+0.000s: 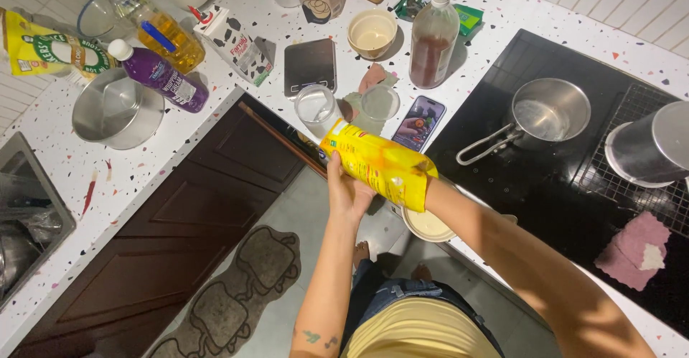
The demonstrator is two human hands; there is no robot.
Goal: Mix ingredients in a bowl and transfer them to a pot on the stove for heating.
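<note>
Both hands meet at a yellow bag (379,164) held over the tabletop's (165,142) front edge. The left hand (347,189) cups the bag from below, fingers wrapped around its underside. The right hand is hidden behind the bag's right end, so its grip cannot be told; only the right forearm (517,257) shows, running off toward 5 o'clock. The bag lies tilted, its high end toward 10 o'clock and its low end toward 4 o'clock, directly above a cream bowl (428,226) that sits at the tabletop's rim.

Below the hands, toward 7 o'clock, the floor and a patterned mat (237,293) lie open beside dark cabinet doors.

Just past the bag, at 12 o'clock, stand two clear cups (316,104) and a phone (418,122). At 2 o'clock a steel saucepan (549,114) sits on the black cooktop (502,164), its handle pointing back toward the bag, with bare black surface in front of it. Farther off are a kitchen scale (310,66), a brown bottle (433,38) and a beige bowl (372,33). At 10 o'clock a purple bottle (161,76) lies beside a steel pan (117,109).
</note>
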